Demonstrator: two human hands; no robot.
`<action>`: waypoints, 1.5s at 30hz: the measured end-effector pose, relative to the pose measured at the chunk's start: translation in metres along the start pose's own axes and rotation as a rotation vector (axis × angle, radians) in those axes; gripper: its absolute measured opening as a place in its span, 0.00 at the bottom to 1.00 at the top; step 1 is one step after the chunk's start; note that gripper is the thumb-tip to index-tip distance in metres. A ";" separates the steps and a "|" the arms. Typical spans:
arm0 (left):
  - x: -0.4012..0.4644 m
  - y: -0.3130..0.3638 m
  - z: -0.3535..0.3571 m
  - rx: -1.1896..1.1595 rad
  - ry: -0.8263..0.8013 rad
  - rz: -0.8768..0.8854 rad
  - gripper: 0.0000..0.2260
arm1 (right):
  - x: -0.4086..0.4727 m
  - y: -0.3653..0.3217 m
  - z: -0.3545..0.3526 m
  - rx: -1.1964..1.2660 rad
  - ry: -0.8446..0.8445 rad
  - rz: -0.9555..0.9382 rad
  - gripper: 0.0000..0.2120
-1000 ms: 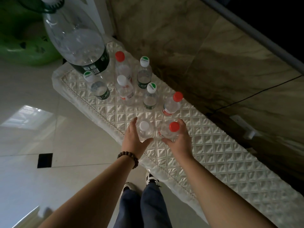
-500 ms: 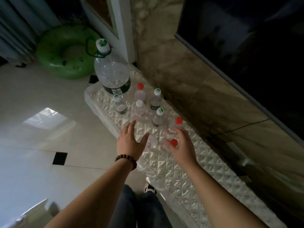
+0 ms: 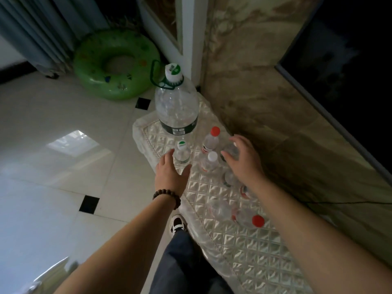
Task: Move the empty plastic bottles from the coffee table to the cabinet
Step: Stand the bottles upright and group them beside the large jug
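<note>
Several small clear bottles stand on the cabinet top point(image 3: 250, 247), which has a quilted white cover. A big jug point(image 3: 176, 109) with a green-and-white cap is at its far end. My left hand point(image 3: 171, 175) is open beside a green-capped bottle point(image 3: 182, 152), fingers spread, holding nothing. My right hand point(image 3: 244, 158) hovers open over a bottle near the wall, next to a red-capped bottle point(image 3: 211, 140) and a white-capped one point(image 3: 210, 162). Nearer me stand two more, one with a red cap point(image 3: 251, 220). My right forearm hides other bottles.
A marble wall point(image 3: 254, 92) runs along the cabinet's right side, with a dark screen point(image 3: 350, 49) above. A green swim ring point(image 3: 115, 64) lies on the tiled floor point(image 3: 63, 155) by grey curtains point(image 3: 31, 28). My shoe point(image 3: 178, 222) is at the cabinet's edge.
Both hands let go of the two nearest bottles, which now stand on the cover, and reached farther toward the bottles at the far end. The view tilted up.
</note>
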State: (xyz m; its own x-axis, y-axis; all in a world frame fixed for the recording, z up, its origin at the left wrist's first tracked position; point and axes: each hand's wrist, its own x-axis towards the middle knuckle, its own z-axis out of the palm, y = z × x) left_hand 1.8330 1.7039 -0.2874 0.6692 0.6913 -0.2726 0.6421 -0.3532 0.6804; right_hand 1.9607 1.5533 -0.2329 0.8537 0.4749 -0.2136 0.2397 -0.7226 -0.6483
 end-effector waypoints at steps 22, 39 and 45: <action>0.109 -0.041 0.062 -0.069 -0.083 -0.051 0.29 | 0.132 0.023 0.066 -0.221 -0.078 0.074 0.18; 0.140 -0.012 0.087 -0.193 0.058 -0.051 0.27 | 0.175 0.003 0.088 -0.174 -0.097 -0.136 0.15; 0.139 -0.013 0.085 -0.152 0.030 -0.065 0.28 | 0.179 0.008 0.086 -0.117 -0.097 -0.107 0.18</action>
State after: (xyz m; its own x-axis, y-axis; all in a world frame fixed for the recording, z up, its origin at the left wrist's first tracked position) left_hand 1.9494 1.7514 -0.3921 0.6151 0.7287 -0.3010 0.6182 -0.2088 0.7578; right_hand 2.0754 1.6763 -0.3392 0.7733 0.5944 -0.2207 0.3839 -0.7160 -0.5831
